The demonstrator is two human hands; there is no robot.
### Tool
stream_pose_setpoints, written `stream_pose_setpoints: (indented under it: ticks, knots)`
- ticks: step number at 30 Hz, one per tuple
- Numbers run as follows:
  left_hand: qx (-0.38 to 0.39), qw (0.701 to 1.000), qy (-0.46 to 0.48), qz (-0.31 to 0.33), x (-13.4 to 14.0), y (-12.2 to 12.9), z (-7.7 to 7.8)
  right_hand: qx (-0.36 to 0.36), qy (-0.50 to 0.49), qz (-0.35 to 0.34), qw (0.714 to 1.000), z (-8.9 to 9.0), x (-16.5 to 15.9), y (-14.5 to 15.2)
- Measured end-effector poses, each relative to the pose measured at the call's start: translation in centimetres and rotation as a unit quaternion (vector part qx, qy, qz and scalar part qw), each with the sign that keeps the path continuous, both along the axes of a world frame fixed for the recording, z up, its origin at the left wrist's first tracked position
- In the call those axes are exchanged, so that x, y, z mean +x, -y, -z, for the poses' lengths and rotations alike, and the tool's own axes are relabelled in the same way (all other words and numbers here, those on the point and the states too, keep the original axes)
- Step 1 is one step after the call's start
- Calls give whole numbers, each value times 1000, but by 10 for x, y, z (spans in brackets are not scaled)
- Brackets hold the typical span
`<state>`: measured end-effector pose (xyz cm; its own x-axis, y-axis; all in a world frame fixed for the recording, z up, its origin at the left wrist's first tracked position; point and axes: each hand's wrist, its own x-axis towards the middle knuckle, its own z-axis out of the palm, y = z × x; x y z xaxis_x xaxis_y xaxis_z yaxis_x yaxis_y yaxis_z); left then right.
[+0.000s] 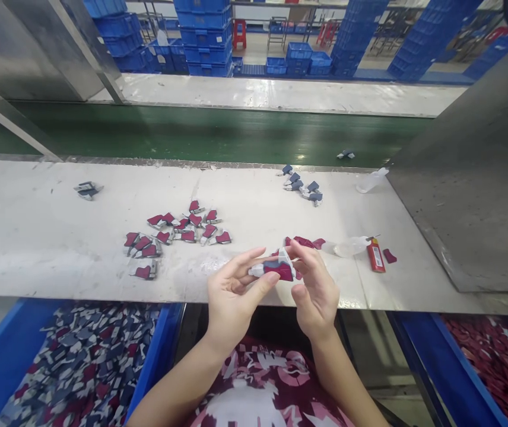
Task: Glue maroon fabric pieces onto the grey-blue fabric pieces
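Note:
My left hand (231,293) pinches a small plastic part (281,271) between thumb and fingers. The part is white and dark grey with a maroon face panel, and its narrow white end points left. At its right end my right hand (316,290) curls its fingers against the part, thumb slightly apart. Just behind my hands lie several loose maroon pieces (306,242), partly covered by my fingers. Left of my hands is a group of parts with maroon faces (188,235). Farther back sit several grey and white parts without maroon (295,184).
A red lighter (375,256), a clear squeeze bottle (347,247) and another bottle (372,180) are at the right. Blue bins of parts flank me, left (164,338) and right (467,370). Metal panels stand at both sides. Beyond the table runs a green conveyor belt (236,137).

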<state>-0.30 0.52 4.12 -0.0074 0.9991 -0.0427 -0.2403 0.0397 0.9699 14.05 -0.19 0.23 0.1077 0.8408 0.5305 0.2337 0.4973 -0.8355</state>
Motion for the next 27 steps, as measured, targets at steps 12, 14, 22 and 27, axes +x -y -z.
stream_pose_setpoints:
  ticks: [12, 14, 22, 27]
  knots:
    - [35, 998, -23, -46, 9, 6, 6, -28, 28, 1, 999, -10, -12, 3]
    - [37, 997, -36, -63, 11, 8, 9, -53, 11, 10, 998, -11, -16, 4]
    - [20, 996, -55, -69, 7, 2, 19, -117, -45, 31, 992, -7, -22, 1]
    - [-27, 999, -19, -19, -6, -10, 29, -123, -29, -48, 991, 6, -9, -8]
